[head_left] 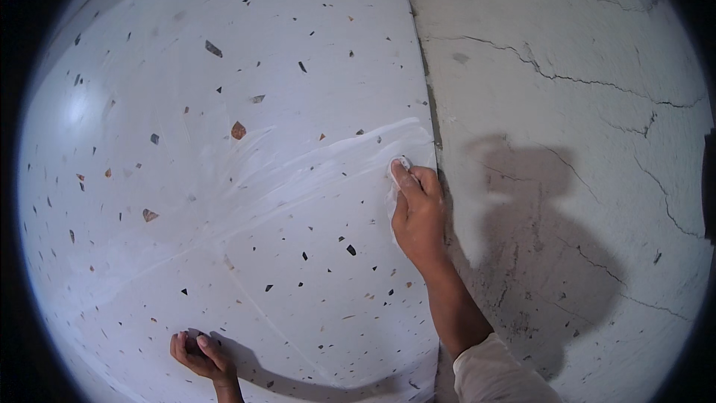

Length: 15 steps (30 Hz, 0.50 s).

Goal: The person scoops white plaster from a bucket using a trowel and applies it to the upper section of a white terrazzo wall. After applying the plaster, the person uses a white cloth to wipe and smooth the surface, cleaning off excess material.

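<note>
My right hand (421, 213) pinches a crumpled white cloth (401, 162) near the right edge of a white, speckled terrazzo-look tile surface (298, 89). Part of the cloth hangs beside the thumb, against the tile. Leading left from this hand, streaks of white paste (321, 160) are smeared along a slanting joint between tiles. Low on the left, my left hand (201, 354) is closed, its fingers curled close to the tiles. A dark patch shows between thumb and fingers; whether it is an object or shadow is unclear.
Right of the tile edge lies a rough, greyish plaster surface (597, 52) with several long cracks. My shadow (552, 254) falls across it. A narrow dark gap (426, 67) runs along the tile edge. Another pale joint line (261, 310) slants down through the lower tiles.
</note>
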{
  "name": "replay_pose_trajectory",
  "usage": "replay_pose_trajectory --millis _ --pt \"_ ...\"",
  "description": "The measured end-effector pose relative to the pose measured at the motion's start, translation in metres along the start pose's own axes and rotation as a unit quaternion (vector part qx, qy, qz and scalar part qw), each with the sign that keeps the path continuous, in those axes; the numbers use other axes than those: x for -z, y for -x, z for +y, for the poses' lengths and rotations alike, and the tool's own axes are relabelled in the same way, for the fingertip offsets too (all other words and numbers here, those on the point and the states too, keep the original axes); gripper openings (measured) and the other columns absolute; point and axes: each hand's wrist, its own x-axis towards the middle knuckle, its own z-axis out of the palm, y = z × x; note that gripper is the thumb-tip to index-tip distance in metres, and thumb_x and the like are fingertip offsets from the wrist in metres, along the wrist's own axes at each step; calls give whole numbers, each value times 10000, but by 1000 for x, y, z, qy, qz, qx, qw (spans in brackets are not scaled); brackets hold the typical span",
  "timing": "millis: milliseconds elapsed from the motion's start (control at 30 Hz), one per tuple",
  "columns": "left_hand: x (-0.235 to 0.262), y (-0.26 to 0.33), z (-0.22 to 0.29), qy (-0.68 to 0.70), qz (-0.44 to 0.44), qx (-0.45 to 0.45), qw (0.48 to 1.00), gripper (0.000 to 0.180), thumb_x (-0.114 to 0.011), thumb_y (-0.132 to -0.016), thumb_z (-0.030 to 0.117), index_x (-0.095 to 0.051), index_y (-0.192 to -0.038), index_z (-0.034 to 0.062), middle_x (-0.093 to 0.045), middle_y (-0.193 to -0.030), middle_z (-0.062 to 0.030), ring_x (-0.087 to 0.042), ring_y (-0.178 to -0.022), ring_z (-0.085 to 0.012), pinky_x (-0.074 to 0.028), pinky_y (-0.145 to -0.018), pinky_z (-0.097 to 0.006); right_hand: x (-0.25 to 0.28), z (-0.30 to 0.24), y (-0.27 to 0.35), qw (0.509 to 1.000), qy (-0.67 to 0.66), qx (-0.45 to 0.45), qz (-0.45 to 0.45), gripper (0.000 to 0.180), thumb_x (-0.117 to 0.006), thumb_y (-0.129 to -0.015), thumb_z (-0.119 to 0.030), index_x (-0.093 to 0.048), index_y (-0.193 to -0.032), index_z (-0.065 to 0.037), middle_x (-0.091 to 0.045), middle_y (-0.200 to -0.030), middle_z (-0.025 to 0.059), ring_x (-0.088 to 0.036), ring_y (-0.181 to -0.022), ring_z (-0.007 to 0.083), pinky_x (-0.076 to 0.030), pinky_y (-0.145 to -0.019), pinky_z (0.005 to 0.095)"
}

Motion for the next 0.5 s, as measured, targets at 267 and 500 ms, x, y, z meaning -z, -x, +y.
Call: replay_pose_trajectory --millis 267,500 --pt "0 -3 3 8 -2 -21 1000 355 -498 -943 149 -400 -1246 -10 -412 -1211 -171 -472 -942 -205 -421 -778 -307 -10 -26 8 999 -36 21 -20 424 -575 -788 94 -598 -1198 -14 -504 -1002 157 -540 -928 318 -478 -803 402" --pt "1 -3 5 40 -6 -13 999 320 -482 -957 140 -408 -1234 -3 -444 -1164 -162 -482 -967 -219 -437 -812 -345 -19 -57 15 997 -47 49 -33 440 -587 -769 94 -600 -1194 -22 -502 -1000 157 -537 -929 328 -484 -785 408"
